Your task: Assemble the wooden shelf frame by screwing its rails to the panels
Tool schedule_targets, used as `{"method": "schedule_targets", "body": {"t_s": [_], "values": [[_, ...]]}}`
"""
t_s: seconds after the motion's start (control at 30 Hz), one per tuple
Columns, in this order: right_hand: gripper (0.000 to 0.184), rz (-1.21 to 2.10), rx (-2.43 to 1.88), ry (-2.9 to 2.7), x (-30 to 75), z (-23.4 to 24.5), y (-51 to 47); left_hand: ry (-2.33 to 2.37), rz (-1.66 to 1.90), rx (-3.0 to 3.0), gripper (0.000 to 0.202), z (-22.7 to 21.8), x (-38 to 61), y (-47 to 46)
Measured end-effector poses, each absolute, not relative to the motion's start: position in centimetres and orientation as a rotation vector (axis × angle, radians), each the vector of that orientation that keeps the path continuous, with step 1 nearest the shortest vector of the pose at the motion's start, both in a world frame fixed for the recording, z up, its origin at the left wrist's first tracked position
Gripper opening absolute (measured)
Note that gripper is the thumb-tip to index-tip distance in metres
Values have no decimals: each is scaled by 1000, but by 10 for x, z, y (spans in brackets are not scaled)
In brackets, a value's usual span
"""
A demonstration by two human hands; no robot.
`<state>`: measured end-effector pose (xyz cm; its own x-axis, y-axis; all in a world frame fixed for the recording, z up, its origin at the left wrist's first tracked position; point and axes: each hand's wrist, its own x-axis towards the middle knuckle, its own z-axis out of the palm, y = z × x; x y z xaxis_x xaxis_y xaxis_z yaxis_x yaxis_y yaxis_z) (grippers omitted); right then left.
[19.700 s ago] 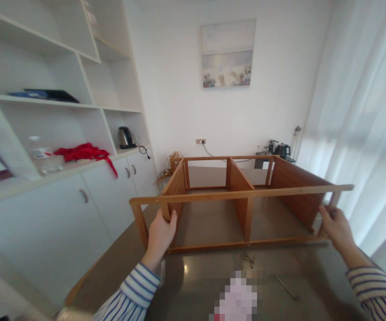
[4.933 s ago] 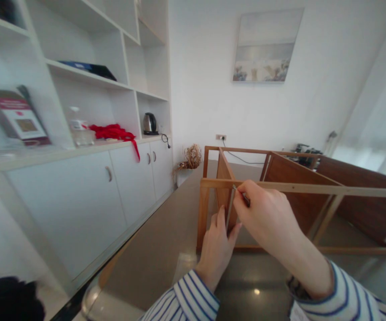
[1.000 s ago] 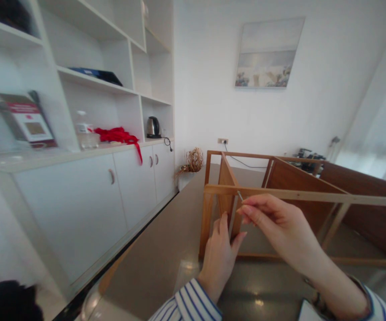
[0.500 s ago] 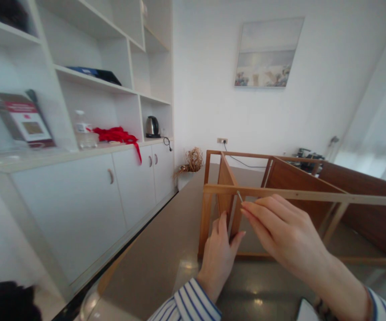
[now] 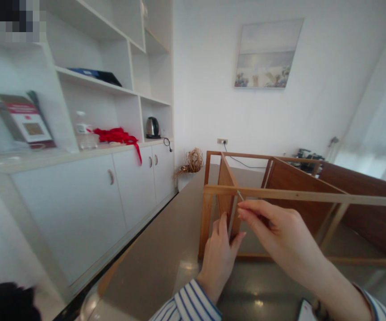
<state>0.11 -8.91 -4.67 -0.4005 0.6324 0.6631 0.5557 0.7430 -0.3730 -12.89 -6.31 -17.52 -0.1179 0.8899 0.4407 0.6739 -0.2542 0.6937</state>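
A wooden shelf frame [image 5: 300, 194] lies on its side on the table. Between the thumb and fingertips of my right hand [image 5: 280, 232] is a thin metal hex key [image 5: 241, 196]; its far tip meets the front rail where a shelf board [image 5: 226, 178] joins it. My left hand [image 5: 217, 258] wraps the near edge of that board below the rail, fingers on the left and thumb on the right. The fingers of my right hand hide the key's near end.
The glossy grey-brown table [image 5: 166, 240] extends under the frame. A phone [image 5: 306, 311] lies at the near edge. White cabinets [image 5: 68, 205] stand left, with a kettle [image 5: 152, 127], a bottle [image 5: 85, 131] and red cloth [image 5: 117, 135]. A dried plant [image 5: 193, 161] sits beyond the table.
My right hand has rotated and dropped slightly, its fingers now more curled around the hex key. My left hand and the frame have stayed in place.
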Motion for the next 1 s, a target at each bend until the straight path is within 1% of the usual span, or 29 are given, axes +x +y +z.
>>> {"method": "schedule_targets", "body": {"t_s": [0.17,0.33,0.6,1.0], "values": [[27,274,-901,-2115,3,-46,-90,1761,1279,1922,57,-176,-129,-62],[31,255,-856,-2166,6,-45,-90,1738,1322,1905,56,-177,-129,-62],[22,-81,-769,-2204,8,-42,-86,1742,1312,1937,56,-178,-129,-61],[17,-115,-805,-2152,2,-42,-87,1757,1313,1956,59,-178,-129,-61]]}}
